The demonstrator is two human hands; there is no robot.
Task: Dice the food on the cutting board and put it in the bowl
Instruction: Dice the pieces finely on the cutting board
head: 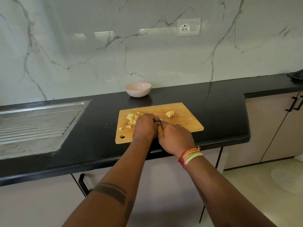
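the right hand (176, 138) curls its grip around a knife (160, 124), the blade angled up toward the middle of the cutting board (185, 122). the left hand (145, 126) lies just beside it, fingers bent down over whatever is under the blade; whether that grip pinches a piece cannot be told, since the hand hides it. a heap of pale diced food (133, 118) sits on the board's left part, touching the left hand's far side, with a few loose cubes near the board's left edge. a small stack of uncut slices (170, 114) lies apart on the board's right part. the board rests on a black worktop (221, 102). a pink bowl (138, 89) stands behind the board, near the marble wall. a steel drainboard (37, 122) is sunk into the worktop at left. coloured threads (191, 154) circle the right wrist.
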